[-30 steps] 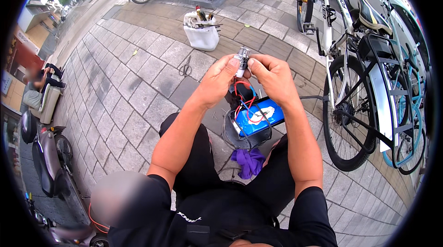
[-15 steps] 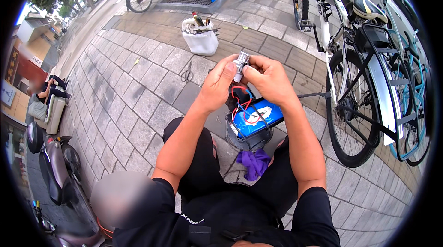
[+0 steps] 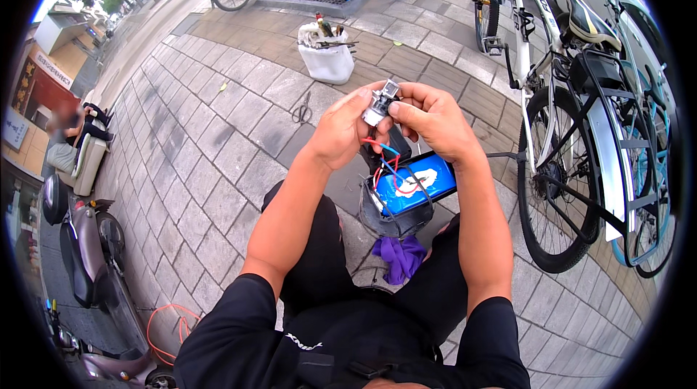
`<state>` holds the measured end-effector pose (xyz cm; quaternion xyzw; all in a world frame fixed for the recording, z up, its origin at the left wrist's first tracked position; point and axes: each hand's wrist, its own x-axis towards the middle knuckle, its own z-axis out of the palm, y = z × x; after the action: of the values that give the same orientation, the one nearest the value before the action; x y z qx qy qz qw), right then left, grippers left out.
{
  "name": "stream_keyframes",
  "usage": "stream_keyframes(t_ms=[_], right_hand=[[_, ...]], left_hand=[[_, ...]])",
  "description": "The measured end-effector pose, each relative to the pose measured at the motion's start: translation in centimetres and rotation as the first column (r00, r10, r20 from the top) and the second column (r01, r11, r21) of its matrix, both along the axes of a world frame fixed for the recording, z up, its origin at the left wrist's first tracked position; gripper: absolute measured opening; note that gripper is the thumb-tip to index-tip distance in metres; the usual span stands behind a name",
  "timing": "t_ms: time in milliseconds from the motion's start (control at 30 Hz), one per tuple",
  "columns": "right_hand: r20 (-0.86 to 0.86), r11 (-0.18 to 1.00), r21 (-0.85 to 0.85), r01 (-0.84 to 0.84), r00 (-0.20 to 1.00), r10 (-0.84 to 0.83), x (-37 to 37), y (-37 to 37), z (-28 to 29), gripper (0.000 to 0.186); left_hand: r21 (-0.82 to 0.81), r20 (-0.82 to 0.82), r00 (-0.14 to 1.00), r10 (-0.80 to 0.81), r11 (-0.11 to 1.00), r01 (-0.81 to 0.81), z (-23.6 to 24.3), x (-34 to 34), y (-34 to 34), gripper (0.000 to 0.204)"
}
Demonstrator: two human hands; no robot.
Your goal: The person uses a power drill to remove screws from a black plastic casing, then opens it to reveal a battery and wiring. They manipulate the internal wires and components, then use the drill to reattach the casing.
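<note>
My left hand (image 3: 341, 127) and my right hand (image 3: 428, 116) are raised together in front of me, both pinching a small grey metal connector part (image 3: 380, 104). Red, blue and black wires (image 3: 388, 160) hang from it down to a blue battery pack (image 3: 420, 182) that lies in a black casing (image 3: 388, 218) on the pavement between my knees. A purple cloth (image 3: 401, 257) lies just below the casing, near my lap.
A white bag of tools (image 3: 327, 55) and scissors (image 3: 303, 109) lie on the paving ahead. Parked bicycles (image 3: 573, 127) stand close on the right. Scooters (image 3: 80, 244) line the left edge, with an orange cable (image 3: 170, 323) on the ground and a seated person (image 3: 72, 135) further left.
The view has tilted a little, so my hands sit slightly lower and nearer. They keep working the connector; the battery pack and cloth stay where they were.
</note>
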<state>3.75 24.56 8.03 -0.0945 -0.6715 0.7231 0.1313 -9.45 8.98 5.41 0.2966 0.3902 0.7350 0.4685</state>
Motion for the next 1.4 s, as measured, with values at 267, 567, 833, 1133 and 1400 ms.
stream_keyframes(t_ms=[267,567,833,1133,1400], right_hand=[[0.063,0.998,0.053,0.044,0.997,-0.047,-0.3,-0.2,-0.3,0.041],[0.024,0.996,0.077,0.052,0.998,-0.054,0.3,-0.5,0.2,0.039],[0.031,0.999,0.020,0.044,0.999,-0.044,0.5,-0.1,-0.2,0.035],[-0.254,0.853,-0.511,-0.109,0.967,-0.029,1.1,0.1,0.5,0.031],[-0.036,0.959,-0.282,0.029,0.999,-0.041,0.7,-0.1,-0.1,0.039]], left_hand=[[-0.004,0.196,0.972,-0.126,0.992,0.129,0.0,-0.9,-0.1,0.042],[0.019,0.338,0.918,-0.208,0.977,0.214,-0.2,-1.4,0.3,0.048],[-0.006,0.345,0.916,-0.205,0.975,0.221,-0.2,-1.5,0.3,0.047],[-0.031,0.284,0.949,-0.136,0.988,0.151,0.4,-0.6,0.2,0.046],[-0.004,0.160,0.970,-0.182,0.983,0.185,0.0,-0.2,0.3,0.045]])
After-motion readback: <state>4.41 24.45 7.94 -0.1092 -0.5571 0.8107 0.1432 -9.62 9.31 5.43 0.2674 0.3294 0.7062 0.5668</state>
